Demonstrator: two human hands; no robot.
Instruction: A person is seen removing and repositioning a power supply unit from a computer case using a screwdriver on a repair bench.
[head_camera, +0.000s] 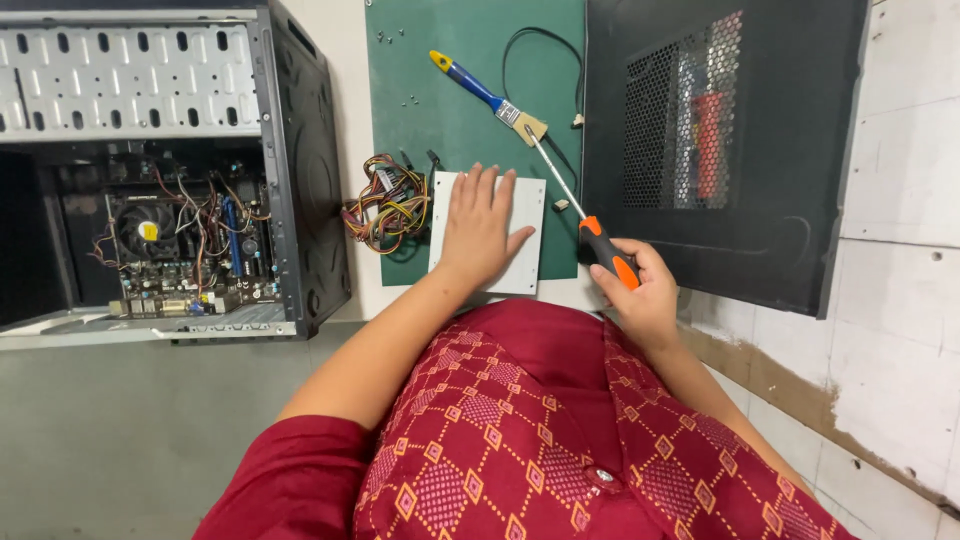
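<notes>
Flat grey metal box, power-supply-like (527, 215), lies on green mat (440, 90), near edge, half over pale surface (345, 70). Left hand (478, 225) flat on top, fingers spread, pinning it, nothing grasped. Right hand (637, 290) wraps orange-and-black screwdriver handle (610, 254); grip closed; shaft angles up toward blue-handled brush (490, 100). Risk: tip skids off, jabs left fingers nearby. Box could slide off mat edge if pressure eases. Multicoloured wire bundle (385, 205) just beside box, may snag. Tiny loose screws (410, 100) could roll away. Open black computer case (180, 170) left, black side panel (720, 140) right.
</notes>
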